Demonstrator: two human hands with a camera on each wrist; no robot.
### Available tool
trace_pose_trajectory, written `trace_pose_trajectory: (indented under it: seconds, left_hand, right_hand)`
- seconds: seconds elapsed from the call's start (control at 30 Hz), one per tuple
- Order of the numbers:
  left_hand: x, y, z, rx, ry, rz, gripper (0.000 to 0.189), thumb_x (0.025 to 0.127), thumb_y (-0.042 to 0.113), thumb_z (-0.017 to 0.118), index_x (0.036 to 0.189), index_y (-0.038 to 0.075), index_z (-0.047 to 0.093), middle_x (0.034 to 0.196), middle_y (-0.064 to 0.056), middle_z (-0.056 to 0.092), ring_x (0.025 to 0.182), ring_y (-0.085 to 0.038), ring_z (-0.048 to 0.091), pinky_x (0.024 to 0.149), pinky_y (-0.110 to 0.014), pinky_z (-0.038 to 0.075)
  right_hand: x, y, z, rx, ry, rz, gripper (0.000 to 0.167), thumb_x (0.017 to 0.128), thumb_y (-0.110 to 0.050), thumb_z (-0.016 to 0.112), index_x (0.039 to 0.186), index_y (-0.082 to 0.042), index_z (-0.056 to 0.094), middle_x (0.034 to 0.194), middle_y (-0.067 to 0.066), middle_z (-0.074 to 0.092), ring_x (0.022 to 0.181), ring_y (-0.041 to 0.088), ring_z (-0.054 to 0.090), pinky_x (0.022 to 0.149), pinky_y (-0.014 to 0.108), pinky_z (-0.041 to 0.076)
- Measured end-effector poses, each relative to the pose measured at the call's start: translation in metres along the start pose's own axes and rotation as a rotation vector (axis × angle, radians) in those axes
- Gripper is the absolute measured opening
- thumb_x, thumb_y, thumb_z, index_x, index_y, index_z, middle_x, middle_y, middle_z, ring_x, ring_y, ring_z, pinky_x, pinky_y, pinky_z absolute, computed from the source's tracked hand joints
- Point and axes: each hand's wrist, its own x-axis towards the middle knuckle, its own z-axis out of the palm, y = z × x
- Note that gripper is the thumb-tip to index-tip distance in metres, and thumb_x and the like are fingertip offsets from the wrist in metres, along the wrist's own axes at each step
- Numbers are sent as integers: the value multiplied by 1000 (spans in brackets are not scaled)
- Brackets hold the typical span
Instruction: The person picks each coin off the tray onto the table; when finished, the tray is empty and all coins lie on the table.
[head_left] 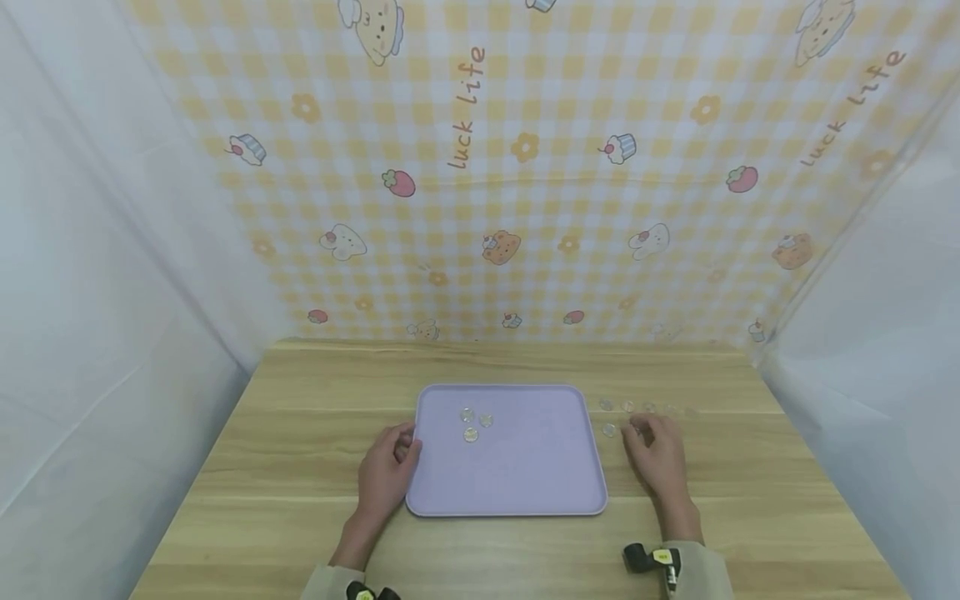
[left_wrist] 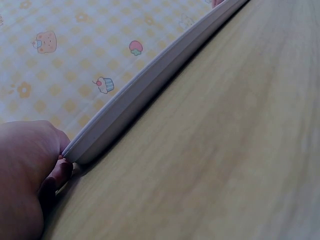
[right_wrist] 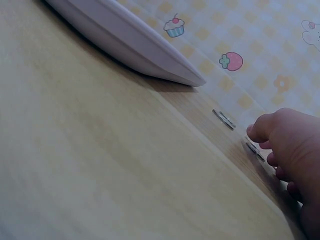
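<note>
My left hand [head_left: 386,471] grips the left rim of a lilac tray [head_left: 517,487], thumb at the top edge and fingers tucked beside and below it. In the left wrist view that hand [left_wrist: 30,170] is at the tray's near corner. Three coins [head_left: 470,434] lie in the tray's upper left part. Right of the tray, my right hand [head_left: 660,454] hovers low over several silvery coins with fingers loosely bent. In the right wrist view, coins [right_wrist: 254,151] lie on the table just below the thumb and bent fingers.
A loose coin [head_left: 609,430] and another coin [head_left: 606,405] lie between the tray and my right hand. The wooden table [head_left: 300,467] ends at a checked cloth [head_left: 525,200] behind. White sheets [head_left: 112,292] hang at both sides.
</note>
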Motion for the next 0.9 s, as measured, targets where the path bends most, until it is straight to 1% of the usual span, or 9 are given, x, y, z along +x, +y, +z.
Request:
trace_pose_trajectory:
  seconds: [0.13,0.23,0.4,0.47,0.57,0.63,0.7,0.8,0.9]
  left_hand:
    - [0,1,1,-1,-2,-3,30,92,18,71,120,10,68,90,1,67,66,-6,53,57,-20,44]
    - [0,0,1,-6,5,-2,30,91,17,71,120,9,69,89,1,67,66,-6,53,57,-20,44]
    - [-1,0,3,-10,13,5,30,90,17,72,118,9,69,88,1,67,65,-6,53,56,-21,44]
    - [-1,-1,3,-6,9,3,30,90,18,72,119,9,69,89,1,67,65,-6,52,57,-21,44]
    - [-2,0,2,-1,10,-1,30,90,17,72,119,10,69,89,1,67,65,-5,52,57,-20,43]
    - [-2,0,2,5,17,7,30,90,17,72,119,9,69,89,1,67,64,-4,51,56,-20,43]
    - [-2,0,1,5,30,21,30,89,15,72,118,8,69,88,0,68,63,-4,51,55,-21,43]
    - [-2,0,1,4,41,40,29,89,15,73,117,8,70,88,0,68,62,-3,51,54,-21,42]
    - [-1,1,0,0,37,36,29,89,16,73,117,9,70,88,0,69,62,-3,51,55,-21,43]
  right_hand:
    - [0,0,-1,57,14,24,24,94,-15,67,112,1,67,110,18,62,106,31,55,93,48,43]
    - [-1,1,-1,87,36,43,23,94,-14,65,112,1,66,110,17,61,106,29,54,94,46,41]
    - [-1,-1,-1,101,83,28,21,94,-12,66,110,1,67,106,16,61,105,25,52,93,42,39]
    - [-2,-2,-1,107,107,15,19,92,-11,67,108,1,68,104,15,62,102,21,52,92,37,39]
    - [-4,-6,0,119,144,-23,16,90,-8,69,104,0,69,101,13,64,96,15,51,86,26,40]
    - [-5,-10,3,127,163,-58,15,89,-7,69,103,-1,70,98,12,66,91,12,52,82,17,40]
    - [-5,-14,6,144,175,-94,14,88,-5,70,101,0,71,95,12,67,86,10,53,76,10,40]
    - [-5,-21,10,164,175,-133,13,87,-4,71,100,-1,71,92,11,67,83,8,53,72,6,41]
    - [-6,-28,15,187,157,-150,13,86,-3,73,98,0,71,90,12,67,84,11,53,73,8,43]
